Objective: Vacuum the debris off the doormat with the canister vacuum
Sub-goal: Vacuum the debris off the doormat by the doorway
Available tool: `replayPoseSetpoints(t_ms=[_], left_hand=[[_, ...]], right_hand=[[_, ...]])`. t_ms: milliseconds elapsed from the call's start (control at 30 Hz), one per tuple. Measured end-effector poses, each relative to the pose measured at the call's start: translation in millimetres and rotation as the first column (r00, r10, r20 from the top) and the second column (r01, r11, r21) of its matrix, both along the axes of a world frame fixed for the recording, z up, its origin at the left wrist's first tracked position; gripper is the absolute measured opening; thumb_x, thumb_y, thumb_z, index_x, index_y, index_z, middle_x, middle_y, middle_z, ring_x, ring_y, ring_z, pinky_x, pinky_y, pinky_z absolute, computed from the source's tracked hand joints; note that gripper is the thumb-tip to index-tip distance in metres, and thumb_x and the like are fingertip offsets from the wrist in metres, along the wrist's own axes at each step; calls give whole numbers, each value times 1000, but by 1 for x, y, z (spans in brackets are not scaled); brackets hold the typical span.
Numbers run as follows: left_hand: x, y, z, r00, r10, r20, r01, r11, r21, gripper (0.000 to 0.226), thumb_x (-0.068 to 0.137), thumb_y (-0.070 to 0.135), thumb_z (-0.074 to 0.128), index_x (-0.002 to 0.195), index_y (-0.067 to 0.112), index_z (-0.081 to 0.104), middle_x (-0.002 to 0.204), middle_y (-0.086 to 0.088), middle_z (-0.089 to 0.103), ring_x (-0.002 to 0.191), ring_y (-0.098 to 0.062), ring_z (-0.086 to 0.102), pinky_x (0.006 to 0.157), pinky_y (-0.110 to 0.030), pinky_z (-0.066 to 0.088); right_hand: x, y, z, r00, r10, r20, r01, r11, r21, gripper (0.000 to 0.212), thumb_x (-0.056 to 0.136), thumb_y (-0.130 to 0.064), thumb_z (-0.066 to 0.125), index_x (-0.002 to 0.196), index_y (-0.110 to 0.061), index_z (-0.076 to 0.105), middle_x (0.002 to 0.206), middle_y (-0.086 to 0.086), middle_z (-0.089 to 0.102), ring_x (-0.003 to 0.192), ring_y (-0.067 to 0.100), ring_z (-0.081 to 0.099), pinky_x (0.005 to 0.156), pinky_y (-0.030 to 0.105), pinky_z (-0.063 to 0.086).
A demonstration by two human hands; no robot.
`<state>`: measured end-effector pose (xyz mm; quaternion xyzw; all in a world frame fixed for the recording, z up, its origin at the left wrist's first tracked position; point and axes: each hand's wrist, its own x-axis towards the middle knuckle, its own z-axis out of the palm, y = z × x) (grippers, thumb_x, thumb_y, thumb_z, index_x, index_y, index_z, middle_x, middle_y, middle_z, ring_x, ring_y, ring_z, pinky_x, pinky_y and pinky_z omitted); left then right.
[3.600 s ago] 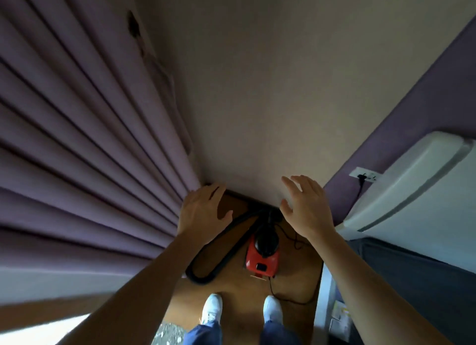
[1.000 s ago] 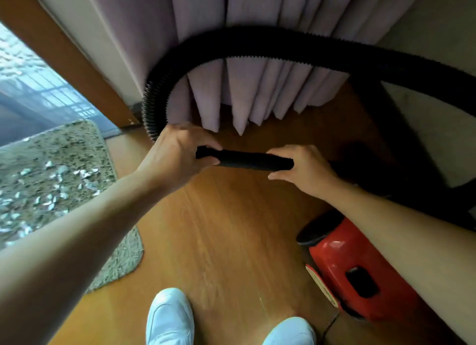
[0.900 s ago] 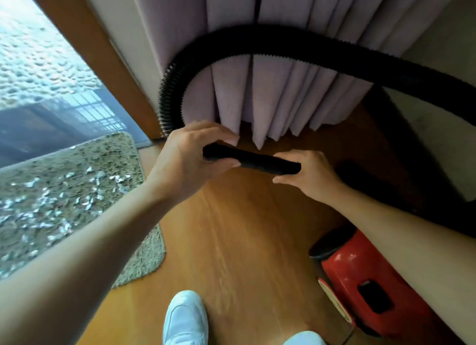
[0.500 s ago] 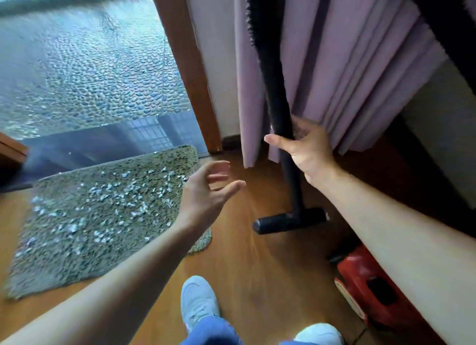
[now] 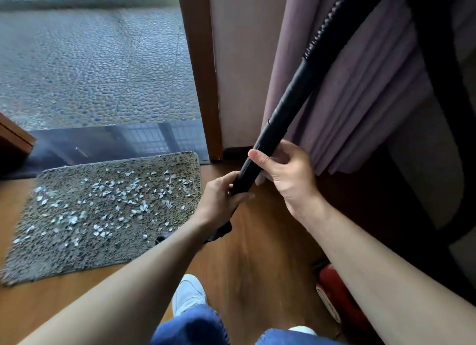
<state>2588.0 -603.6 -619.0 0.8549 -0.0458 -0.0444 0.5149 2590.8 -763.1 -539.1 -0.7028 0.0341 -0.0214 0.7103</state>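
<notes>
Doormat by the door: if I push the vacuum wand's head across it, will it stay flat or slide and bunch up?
The doormat looks thin and soft-edged, so it would probably flop rather than stay stiff. It lies on smooth wood floor, so a push may slide or bunch it. The debris flakes look small and light, and should lift easily.

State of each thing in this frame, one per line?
doormat, flat on floor, pale debris scattered over it.
wand, tilted, held by both hands.
left hand, grips wand lower down.
right hand, grips wand higher up.
nozzle, mostly hidden, at doormat's edge.
red canister, on floor, partly hidden.
</notes>
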Motion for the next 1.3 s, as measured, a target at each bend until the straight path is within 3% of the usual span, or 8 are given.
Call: replayPoseSetpoints(t_ms=[100,267,433,533,800,1033,1167,1300], left_hand=[[1,7,5,1000,0,-14,1,1000,30,42,78,26,87,116,29,71,96,6,76,91,-9,73,84,-34,59],[-2,23,19,999,-43,12,42,995,95,37,77,19,87,112,15,74,75,15,67,66,13,59,63,-8,43],[-13,41,24,995,-97,-2,97,987,127,40,76,23,88,113,21,72,88,-1,73,79,-11,68,72,-23,51],[-18,57,25,986,-168,13,164,972,168,38,75,21,88,110,19,73,82,-2,69,70,-12,59,66,-24,47],[-35,106,15,971,-236,-48,237,899,368,43,78,22,86,118,16,69,99,-1,69,92,-20,62,76,-25,41],[-102,137,1,924,320,-209,-230,903,364,52,92,45,69,133,14,62,131,-5,63,123,-22,58,104,-29,40],[-128,108,-14,543,290,-788,-632,759,-157,45,94,52,63,103,8,63,102,-9,69,80,-26,69,80,-39,59],[-127,94,-28,502,213,-838,-786,518,-339,29,92,22,75,103,-1,61,75,-13,70,63,-23,70,71,-39,64]], right_hand=[[-13,-12,21,998,38,-51,-57,892,-449,49,72,-61,82,94,-17,79,85,-3,80,84,9,75,91,35,60],[-24,1,84,861,488,142,-170,540,-824,57,74,-47,88,122,-19,76,115,-1,76,102,6,67,100,38,56],[23,40,134,690,608,-392,-204,-355,-912,82,71,-64,82,144,-41,53,131,-6,63,127,21,58,100,37,48],[41,54,131,631,400,-665,-381,-586,-715,68,69,-62,86,128,-39,63,99,-7,72,90,20,69,66,30,52],[12,49,53,553,423,-718,-747,-130,-652,39,84,-26,80,122,-22,70,89,10,78,62,19,77,51,28,61],[-50,61,-3,658,361,-661,-728,84,-680,25,74,-27,78,99,-23,74,83,4,72,63,16,67,66,39,63],[-87,85,-29,661,286,-694,-751,264,-606,26,71,-24,82,95,-17,74,79,4,72,60,19,70,53,33,60],[-117,102,-51,634,244,-733,-695,596,-402,34,74,-14,88,105,-13,72,78,5,69,46,13,61,45,23,51]])
